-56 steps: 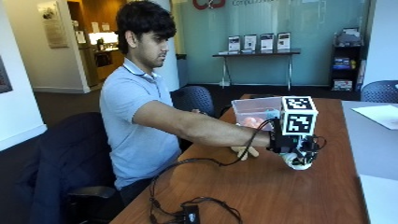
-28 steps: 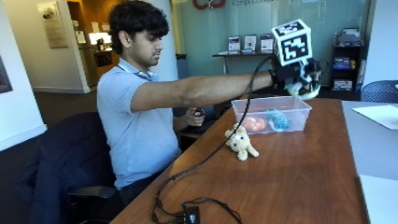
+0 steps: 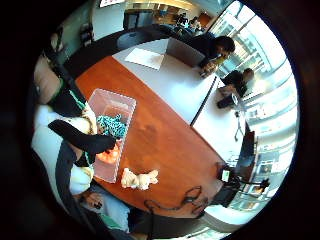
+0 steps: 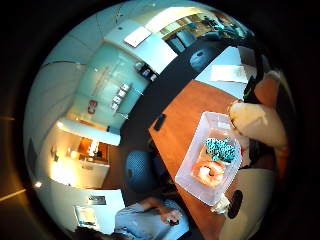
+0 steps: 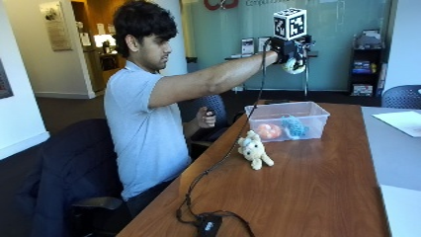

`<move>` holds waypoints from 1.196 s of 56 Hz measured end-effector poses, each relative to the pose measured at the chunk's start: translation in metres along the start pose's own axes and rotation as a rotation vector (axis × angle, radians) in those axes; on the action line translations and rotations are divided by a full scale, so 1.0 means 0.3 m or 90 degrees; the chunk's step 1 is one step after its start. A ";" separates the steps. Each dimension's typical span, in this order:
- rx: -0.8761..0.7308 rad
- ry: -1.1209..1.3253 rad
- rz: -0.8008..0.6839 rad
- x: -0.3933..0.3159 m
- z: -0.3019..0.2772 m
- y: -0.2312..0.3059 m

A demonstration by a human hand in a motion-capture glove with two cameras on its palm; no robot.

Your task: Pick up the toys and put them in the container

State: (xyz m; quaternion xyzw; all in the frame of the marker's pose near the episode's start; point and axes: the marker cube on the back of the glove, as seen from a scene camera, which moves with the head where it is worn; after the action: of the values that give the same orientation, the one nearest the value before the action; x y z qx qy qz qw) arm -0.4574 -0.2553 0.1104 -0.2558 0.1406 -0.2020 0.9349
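Note:
My gloved right hand (image 5: pixel 289 49) is raised high, above and a little behind the clear plastic container (image 5: pixel 317 112) on the wooden table. Its fingers grip a small white toy (image 5: pixel 294 66), which shows close to the palm as a pale rounded shape (image 4: pixel 257 122). An orange toy (image 5: pixel 266 131) and a teal toy (image 5: pixel 294 126) lie inside the container (image 3: pixel 112 102). A cream plush toy (image 5: pixel 253 149) stands on the table just in front of the container, also seen from above (image 3: pixel 139 178).
A black cable runs down from the hand to a small black box (image 5: pixel 209 224) at the table's near end. A white sheet (image 5: pixel 401 121) lies on the grey table to the right. The bare left hand (image 5: pixel 207 117) holds a small black device by the table's edge.
The hand has lifted the white toy from the table beside the container, up to head height above it. The cream plush has stayed on the table.

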 end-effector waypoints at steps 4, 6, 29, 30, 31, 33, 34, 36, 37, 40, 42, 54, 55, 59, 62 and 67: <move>-0.100 -0.016 0.005 -0.018 0.029 0.013; -0.144 -0.017 0.017 -0.023 0.043 0.016; -0.214 0.047 0.056 0.224 0.150 0.261; -0.224 0.050 0.059 0.244 0.166 0.290; -0.235 0.052 0.062 0.264 0.183 0.322; -0.259 0.055 0.066 0.304 0.221 0.388; -0.272 0.054 0.068 0.321 0.240 0.421; -0.298 0.048 0.069 0.353 0.280 0.487; -0.311 0.045 0.069 0.370 0.300 0.522; -0.347 0.040 0.068 0.416 0.357 0.627; -0.361 0.041 0.065 0.436 0.393 0.684; -0.353 0.065 -0.013 0.442 0.614 0.902; -0.356 0.067 -0.018 0.440 0.632 0.912; -0.370 0.063 -0.033 0.436 0.707 0.945; -0.368 0.045 -0.044 0.434 0.758 0.957; -0.286 0.006 -0.059 0.421 0.819 0.950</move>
State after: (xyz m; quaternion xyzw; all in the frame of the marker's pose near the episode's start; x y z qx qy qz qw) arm -0.1692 0.0158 0.1417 -0.4628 0.1744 -0.2094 0.8436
